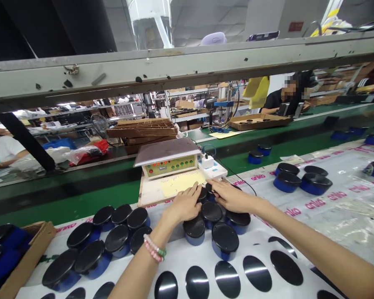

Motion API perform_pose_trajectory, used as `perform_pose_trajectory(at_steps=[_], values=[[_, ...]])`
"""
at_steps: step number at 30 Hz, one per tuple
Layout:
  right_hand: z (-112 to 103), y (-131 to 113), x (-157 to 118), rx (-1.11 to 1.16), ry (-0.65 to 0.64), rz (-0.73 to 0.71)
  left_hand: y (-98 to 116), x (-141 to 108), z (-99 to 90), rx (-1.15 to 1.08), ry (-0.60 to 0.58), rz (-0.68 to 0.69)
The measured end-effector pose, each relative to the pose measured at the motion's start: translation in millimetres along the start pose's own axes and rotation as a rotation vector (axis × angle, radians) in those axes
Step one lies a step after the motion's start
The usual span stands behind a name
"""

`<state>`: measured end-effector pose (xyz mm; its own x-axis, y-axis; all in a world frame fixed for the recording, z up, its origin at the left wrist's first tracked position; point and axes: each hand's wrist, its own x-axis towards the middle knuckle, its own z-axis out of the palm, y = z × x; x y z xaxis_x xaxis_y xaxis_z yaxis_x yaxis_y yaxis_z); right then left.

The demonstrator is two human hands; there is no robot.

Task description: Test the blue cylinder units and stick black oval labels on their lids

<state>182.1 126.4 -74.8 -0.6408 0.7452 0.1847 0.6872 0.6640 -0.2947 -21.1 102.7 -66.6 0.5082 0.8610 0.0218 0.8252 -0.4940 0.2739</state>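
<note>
Several round blue pieces with glossy black tops (225, 237) stand clustered at the middle of the worktable. My left hand (185, 203), with a beaded bracelet on the wrist, lies over the cluster's left side, fingers stretched forward. Across from it, my right hand (229, 195) reaches over the back of the cluster, its fingers bent down at a piece partly hidden beneath them. Black ovals (227, 279) lie on a white sheet in front. Just beyond my hands sits a control box with lit buttons (171, 165) on a board with yellow paper.
More blue-black pieces (92, 258) stand at the left beside a cardboard box (34, 249) of them; others (316, 182) stand at the right. A green conveyor belt (71, 197) runs behind. A metal beam (187, 64) crosses overhead. A person (276, 99) sits across the belt.
</note>
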Motion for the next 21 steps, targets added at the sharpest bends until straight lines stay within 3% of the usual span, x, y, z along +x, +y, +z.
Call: perform_pose_trajectory(at_steps=[9, 17, 21], values=[[1, -2, 3, -0.032, 0.041, 0.124, 6, 3, 6.0, -0.049, 0.181, -0.103], [-5, 16, -22, -0.070, 0.136, 0.327, 6, -2, 7.7, -0.113, 0.219, -0.107], [-7, 18, -25, -0.078, 0.172, 0.385, 6, -5, 0.0, -0.173, 0.249, -0.084]])
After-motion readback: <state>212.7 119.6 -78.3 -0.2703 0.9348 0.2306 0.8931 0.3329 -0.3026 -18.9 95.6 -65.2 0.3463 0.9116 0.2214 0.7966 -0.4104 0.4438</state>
